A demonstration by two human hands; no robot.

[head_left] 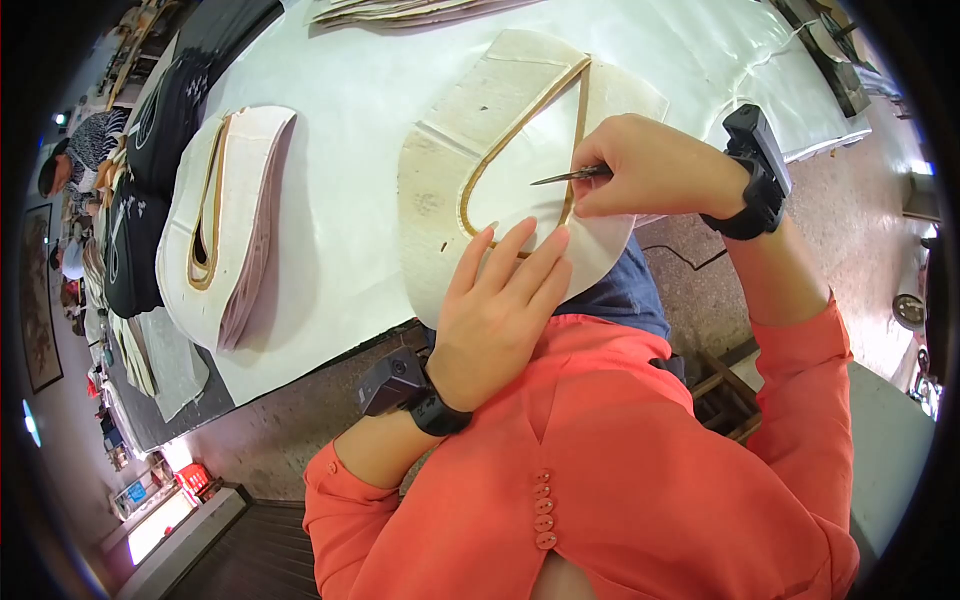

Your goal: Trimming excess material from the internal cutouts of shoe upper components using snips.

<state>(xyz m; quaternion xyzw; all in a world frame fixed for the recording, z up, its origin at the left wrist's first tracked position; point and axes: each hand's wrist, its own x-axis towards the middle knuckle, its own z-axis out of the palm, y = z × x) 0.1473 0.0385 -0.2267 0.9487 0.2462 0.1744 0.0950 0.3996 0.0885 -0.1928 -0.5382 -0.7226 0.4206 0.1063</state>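
Note:
An off-white, rounded flat piece with a brown-edged, teardrop-shaped opening lies in front of me, at the table's near edge. My left hand rests flat on its lower part, fingers stretched out and tips near the opening's bottom curve. At the opening's right edge, my right hand is closed around a slim pointed tool. The tool's dark tip points left over the opening; my fingers hide its other end, so its exact kind does not show.
A stack of similar off-white pieces lies to the left on the white-covered table. More flat pieces lie at the far edge. Dark folded cloth is farther left. A person is in the far left background.

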